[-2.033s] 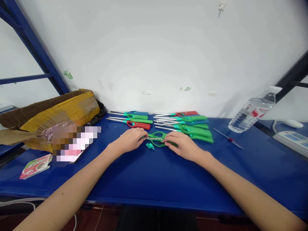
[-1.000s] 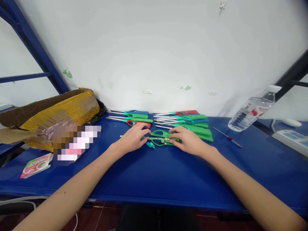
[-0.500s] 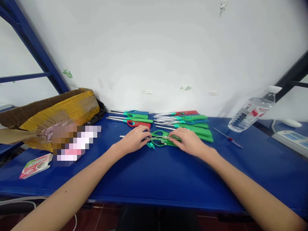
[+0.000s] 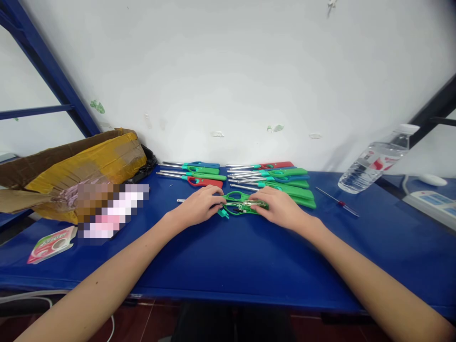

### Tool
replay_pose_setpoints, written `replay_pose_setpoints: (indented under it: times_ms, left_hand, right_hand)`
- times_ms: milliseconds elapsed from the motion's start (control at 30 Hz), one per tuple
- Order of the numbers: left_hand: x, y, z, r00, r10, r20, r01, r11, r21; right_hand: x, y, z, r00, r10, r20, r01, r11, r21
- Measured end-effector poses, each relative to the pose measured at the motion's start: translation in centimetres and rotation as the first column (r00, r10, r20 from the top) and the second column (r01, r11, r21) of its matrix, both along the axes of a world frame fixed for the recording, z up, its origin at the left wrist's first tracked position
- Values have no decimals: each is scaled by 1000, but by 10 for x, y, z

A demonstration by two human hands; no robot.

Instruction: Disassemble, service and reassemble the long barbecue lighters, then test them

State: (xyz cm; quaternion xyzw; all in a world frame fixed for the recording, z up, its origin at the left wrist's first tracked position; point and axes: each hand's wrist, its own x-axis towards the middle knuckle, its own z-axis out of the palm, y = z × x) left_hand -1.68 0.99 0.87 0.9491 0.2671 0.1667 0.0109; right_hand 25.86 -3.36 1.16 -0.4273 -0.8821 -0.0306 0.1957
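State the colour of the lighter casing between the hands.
Green; the lighter casing shows best in the head view.

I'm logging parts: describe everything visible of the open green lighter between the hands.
The green lighter looks plastic and lies opened on the blue table, showing looped openings, pale wires and metallic parts. The left hand touches its silvery tube, extending leftward; the right hand touches the other end, partly hiding it.

Along the back edge of the tabletop (image 4: 228, 261), lighters (image 4: 295, 191) are laid in two groups. Centrally, an open lighter (image 4: 245, 204) is placed beside a teal piece (image 4: 223, 214). Toward the left edge a box (image 4: 96, 159) and packet (image 4: 50, 246) are set; toward the right, a bottle (image 4: 372, 164) and screwdriver (image 4: 341, 204).
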Motion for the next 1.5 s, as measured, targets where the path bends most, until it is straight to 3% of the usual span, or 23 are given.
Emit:
replay_pose_setpoints:
  times_ms: [467,1167,1500]
  left_hand:
    - [3,-3,2,999,25,-22,-25,999,-26]
    - [4,-4,2,999,-7,48,6,1000,13]
    - [12,-16,7,997,-30,76,29,999,19]
  right_hand:
    - [-1,0,-2,999,47,20,-47,999,-18]
    - [-5,-3,0,999,-2,-36,3,999,33]
    - [-9,-2,-8,997,-31,-77,32,999,8]
